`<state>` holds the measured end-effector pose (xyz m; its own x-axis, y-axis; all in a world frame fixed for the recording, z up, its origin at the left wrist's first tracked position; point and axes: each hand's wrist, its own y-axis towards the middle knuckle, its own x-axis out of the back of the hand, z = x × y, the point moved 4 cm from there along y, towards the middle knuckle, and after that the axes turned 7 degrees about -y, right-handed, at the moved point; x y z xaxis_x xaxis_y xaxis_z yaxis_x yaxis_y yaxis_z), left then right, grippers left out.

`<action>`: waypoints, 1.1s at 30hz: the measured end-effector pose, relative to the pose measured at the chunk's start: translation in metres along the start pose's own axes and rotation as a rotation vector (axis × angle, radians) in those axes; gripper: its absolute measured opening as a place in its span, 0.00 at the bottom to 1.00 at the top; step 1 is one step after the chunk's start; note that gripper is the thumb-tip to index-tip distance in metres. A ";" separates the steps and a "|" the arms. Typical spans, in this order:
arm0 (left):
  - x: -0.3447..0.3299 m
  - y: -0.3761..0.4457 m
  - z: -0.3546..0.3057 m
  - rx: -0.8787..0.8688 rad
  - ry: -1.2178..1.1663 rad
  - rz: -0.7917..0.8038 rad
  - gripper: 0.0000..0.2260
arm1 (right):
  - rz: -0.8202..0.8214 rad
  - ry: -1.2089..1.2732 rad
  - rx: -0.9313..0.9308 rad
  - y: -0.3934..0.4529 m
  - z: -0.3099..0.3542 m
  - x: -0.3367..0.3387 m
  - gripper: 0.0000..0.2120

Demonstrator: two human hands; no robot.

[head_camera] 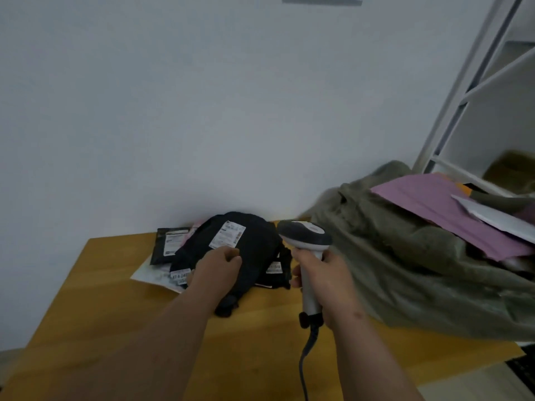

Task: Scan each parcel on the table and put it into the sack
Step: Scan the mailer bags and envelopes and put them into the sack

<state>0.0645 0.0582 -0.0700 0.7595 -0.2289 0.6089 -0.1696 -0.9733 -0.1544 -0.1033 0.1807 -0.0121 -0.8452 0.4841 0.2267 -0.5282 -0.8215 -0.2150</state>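
Parcel on wooden table by white wall; left hand fingers grip it; right hand fingers grip scanner.

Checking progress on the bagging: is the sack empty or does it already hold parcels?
Not empty. The sack gapes open, with a pink parcel and a white parcel lying in its mouth.

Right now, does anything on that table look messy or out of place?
Only a little: the parcels lie in an overlapping heap by the wall, and the sack slumps over the table's right edge. No visible damage.
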 end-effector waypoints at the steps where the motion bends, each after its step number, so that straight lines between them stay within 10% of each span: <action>1: 0.002 0.004 0.009 0.020 0.003 -0.001 0.15 | 0.007 0.004 -0.008 0.005 -0.002 -0.008 0.05; 33: -0.009 0.190 0.132 0.584 0.197 -0.154 0.26 | 0.275 -0.047 -0.454 0.235 -0.081 -0.134 0.09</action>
<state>0.1080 -0.1231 -0.2077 0.6085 -0.1394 0.7812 0.3449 -0.8402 -0.4185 -0.1213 -0.0530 -0.1698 -0.9583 0.2467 0.1445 -0.2791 -0.6975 -0.6600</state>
